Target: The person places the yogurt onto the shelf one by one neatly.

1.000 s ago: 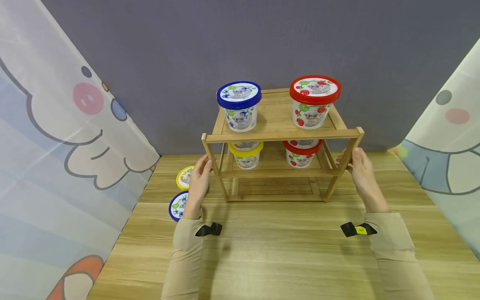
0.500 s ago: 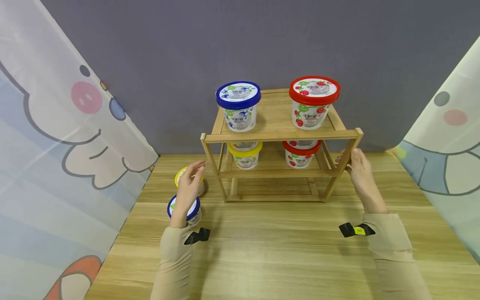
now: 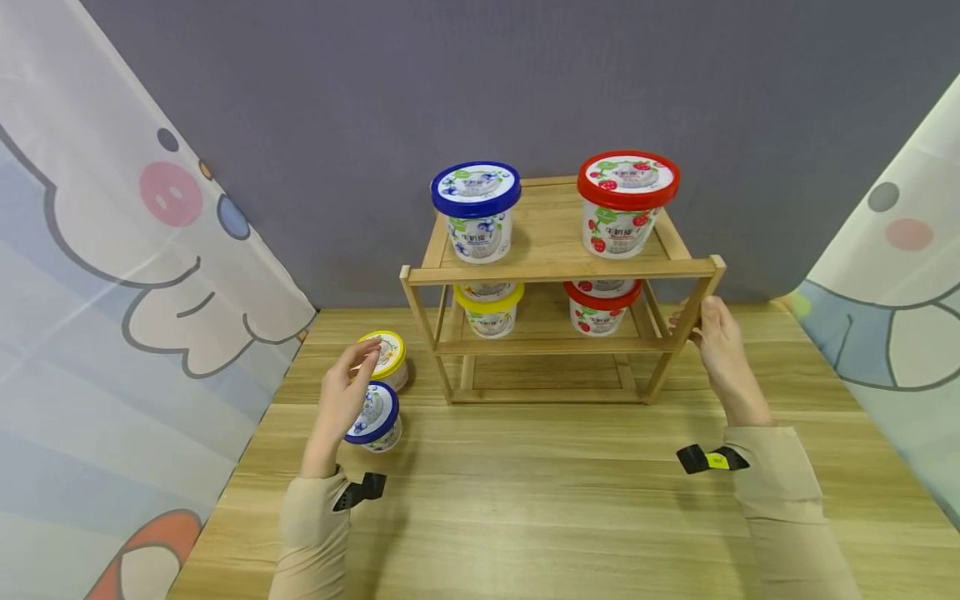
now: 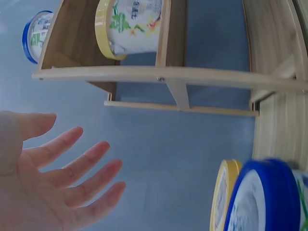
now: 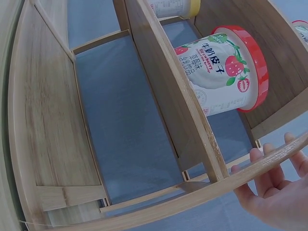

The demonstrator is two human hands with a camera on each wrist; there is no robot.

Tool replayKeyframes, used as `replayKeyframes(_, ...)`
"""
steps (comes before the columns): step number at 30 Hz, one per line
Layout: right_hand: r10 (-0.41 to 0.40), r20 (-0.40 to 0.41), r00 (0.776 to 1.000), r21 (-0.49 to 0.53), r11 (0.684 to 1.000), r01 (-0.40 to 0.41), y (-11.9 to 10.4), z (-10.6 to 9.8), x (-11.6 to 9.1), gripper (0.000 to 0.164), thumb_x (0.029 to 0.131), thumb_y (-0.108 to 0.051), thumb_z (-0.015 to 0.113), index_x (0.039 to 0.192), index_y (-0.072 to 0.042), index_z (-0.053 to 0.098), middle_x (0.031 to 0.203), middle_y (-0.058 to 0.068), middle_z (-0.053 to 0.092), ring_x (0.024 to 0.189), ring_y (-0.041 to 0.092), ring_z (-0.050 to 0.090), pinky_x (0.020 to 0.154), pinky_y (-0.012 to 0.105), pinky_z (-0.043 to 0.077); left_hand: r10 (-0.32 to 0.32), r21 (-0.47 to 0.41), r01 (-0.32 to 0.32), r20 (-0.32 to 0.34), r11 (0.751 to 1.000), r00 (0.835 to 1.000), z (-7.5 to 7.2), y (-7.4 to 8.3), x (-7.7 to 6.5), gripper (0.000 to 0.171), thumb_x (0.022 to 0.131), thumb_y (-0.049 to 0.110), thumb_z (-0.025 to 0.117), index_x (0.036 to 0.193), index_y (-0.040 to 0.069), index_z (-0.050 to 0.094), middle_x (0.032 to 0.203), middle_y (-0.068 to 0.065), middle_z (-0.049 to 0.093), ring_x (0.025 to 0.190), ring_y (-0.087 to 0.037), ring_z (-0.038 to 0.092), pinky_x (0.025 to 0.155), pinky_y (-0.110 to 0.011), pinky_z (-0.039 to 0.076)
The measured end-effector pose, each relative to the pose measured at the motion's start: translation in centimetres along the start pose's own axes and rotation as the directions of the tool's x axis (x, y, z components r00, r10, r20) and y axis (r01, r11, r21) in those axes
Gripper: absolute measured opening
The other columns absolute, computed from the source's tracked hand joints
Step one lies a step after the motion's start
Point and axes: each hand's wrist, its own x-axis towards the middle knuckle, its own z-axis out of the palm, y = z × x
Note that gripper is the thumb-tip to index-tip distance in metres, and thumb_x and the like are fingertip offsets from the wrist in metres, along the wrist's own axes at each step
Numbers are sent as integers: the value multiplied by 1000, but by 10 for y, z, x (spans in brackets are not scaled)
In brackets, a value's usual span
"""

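Note:
A wooden shelf rack (image 3: 551, 272) stands on the table. My right hand (image 3: 726, 354) grips its right front post, its fingertips showing at the post in the right wrist view. My left hand (image 3: 341, 408) is apart from the rack, fingers spread and palm bare in the left wrist view. It overlaps two lidded tubs on the table left of the rack: a blue-lidded one (image 3: 382, 421) and a yellow-lidded one (image 3: 392, 372). On the top shelf sit a blue-lidded blueberry tub (image 3: 480, 237) and a red-lidded strawberry tub (image 3: 621, 232).
The middle shelf holds yellow-lidded tubs (image 3: 491, 323) at left and red-lidded strawberry tubs (image 3: 596, 322) at right, with more behind them. Close behind the rack rises a grey backdrop (image 3: 360, 125). Cartoon-printed curtains (image 3: 90, 350) border the wooden table (image 3: 555, 517) on both sides.
My left hand has let go of the rack's left post and moved left and toward me, over the tubs on the table. My right hand stays on its post.

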Motion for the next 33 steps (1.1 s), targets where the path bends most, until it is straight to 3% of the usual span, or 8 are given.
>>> replayKeyframes(10,1,3,1000,-43,999,-1,-1,0,-1,33,95,-35,27,100,-8,45,90,5,50,85,11,52,74,16,41,-6,72,3,38,997,999,-11,-13,-8,32,94,20,44,116,-2,51,117,-21,51,105,-33,49,85,-48,41)
replayKeyframes(16,3,-2,1000,-39,999,-3,1,-1,-1,34,95,-35,27,100,-7,45,90,7,49,85,12,52,75,16,41,-54,127,39,120,991,991,-16,-23,-16,36,94,22,43,120,-3,48,117,-24,46,106,-38,46,86,-51,38)
replayKeyframes(24,12,-6,1000,-44,999,-12,1,1,-2,30,95,-34,27,99,-11,45,90,5,49,86,12,51,73,16,41,-170,242,116,215,963,962,-20,-35,-31,42,93,26,45,123,-4,44,120,-25,38,114,-42,36,89,-59,30)
replayKeyframes(33,11,-9,1000,-57,998,-12,0,0,-1,28,95,-35,26,98,-15,45,90,5,50,85,11,51,75,16,40,-185,389,83,234,917,954,-15,-47,-38,51,91,24,50,127,-10,36,128,-38,24,117,-52,26,91,-62,25)
